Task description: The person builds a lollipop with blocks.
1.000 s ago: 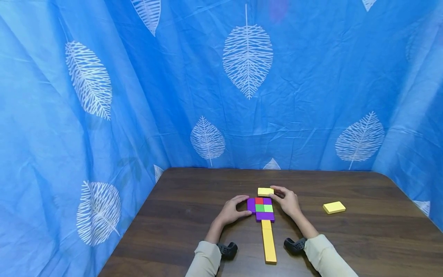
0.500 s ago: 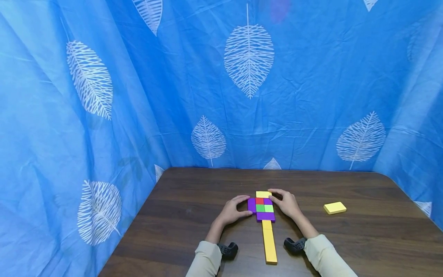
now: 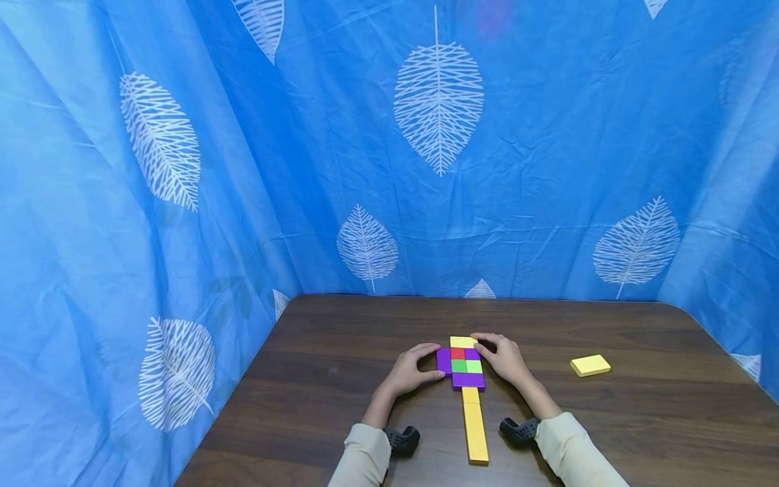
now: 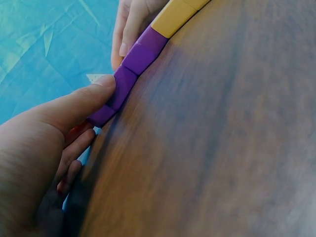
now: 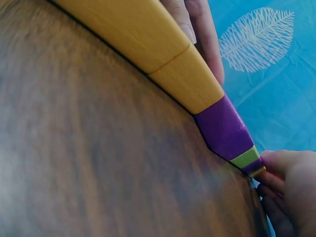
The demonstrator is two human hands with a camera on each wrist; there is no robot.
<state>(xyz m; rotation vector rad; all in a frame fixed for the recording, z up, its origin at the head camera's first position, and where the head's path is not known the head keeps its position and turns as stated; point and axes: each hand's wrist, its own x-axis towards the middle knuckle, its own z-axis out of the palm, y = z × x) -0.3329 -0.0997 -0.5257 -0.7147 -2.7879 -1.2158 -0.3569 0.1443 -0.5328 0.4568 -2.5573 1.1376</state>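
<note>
In the head view several flat coloured blocks lie joined on the table. My left hand (image 3: 406, 370) pinches the purple block (image 3: 443, 362) at the left side between thumb and fingers; the left wrist view shows its thumb on the purple edge. My right hand (image 3: 504, 358) holds the right end of a pale yellow block (image 3: 462, 341) at the top, its thumb beside the small purple block (image 3: 471, 354). Between the hands sit a red block (image 3: 457, 353), a green block (image 3: 458, 366) and a light green block (image 3: 473, 366), with another purple block (image 3: 468, 381) below.
A long orange-yellow strip (image 3: 475, 433) runs from the lower purple block toward me. Another pale yellow block (image 3: 590, 365) lies apart on the right of the wooden table (image 3: 328, 338). A blue leaf-print curtain (image 3: 535, 169) hangs behind and at the sides.
My right hand has brought the pale yellow block left and toward me, from a gap to flush against the red and small purple blocks. My left hand has stayed in place.
</note>
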